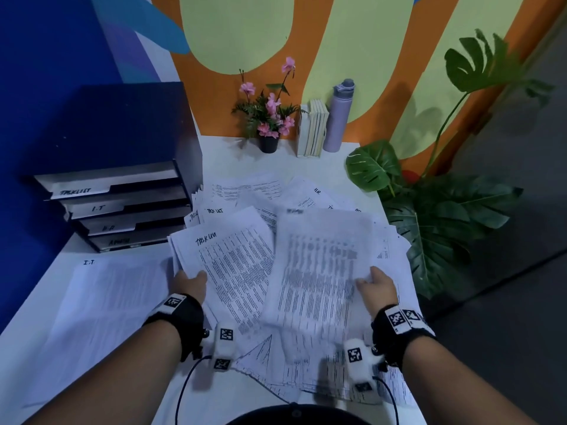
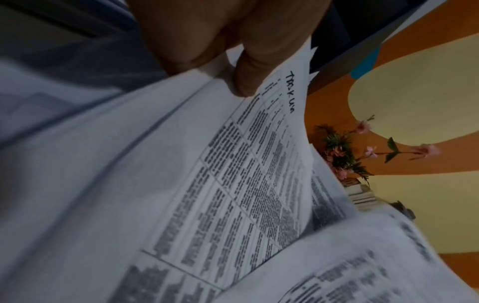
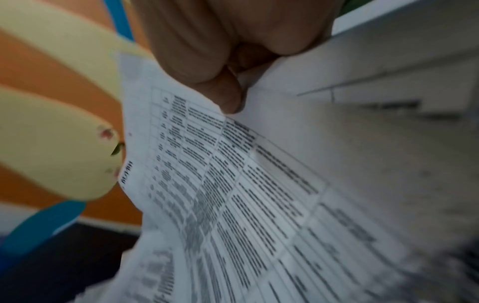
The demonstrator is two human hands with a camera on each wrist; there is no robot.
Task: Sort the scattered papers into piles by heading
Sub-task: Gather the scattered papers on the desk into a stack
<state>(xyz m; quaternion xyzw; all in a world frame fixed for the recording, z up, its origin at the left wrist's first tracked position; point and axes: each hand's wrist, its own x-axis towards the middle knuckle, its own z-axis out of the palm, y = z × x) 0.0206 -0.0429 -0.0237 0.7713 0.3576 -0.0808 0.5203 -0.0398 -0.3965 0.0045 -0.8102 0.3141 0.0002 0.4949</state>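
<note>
My left hand point(image 1: 190, 280) pinches the lower left edge of a small stack of printed sheets headed "Task List" point(image 1: 233, 271); the left wrist view shows the thumb point(image 2: 246, 82) on top of that stack point(image 2: 233, 194). My right hand point(image 1: 376, 285) pinches the right edge of a single table-printed sheet point(image 1: 319, 271), lifted and blurred; its heading is unreadable. In the right wrist view the thumb point(image 3: 225, 94) presses on this sheet point(image 3: 233, 194). Scattered papers point(image 1: 276, 197) with headings such as "H.R." cover the white table point(image 1: 214, 161). A pile headed "I.T" point(image 1: 110, 302) lies at the left.
A dark blue tray rack point(image 1: 116, 191) with labelled drawers stands at the back left. A flower pot point(image 1: 268, 142), books point(image 1: 313, 130) and a lilac bottle point(image 1: 339, 118) line the back wall. A big leafy plant point(image 1: 441, 216) crowds the table's right edge.
</note>
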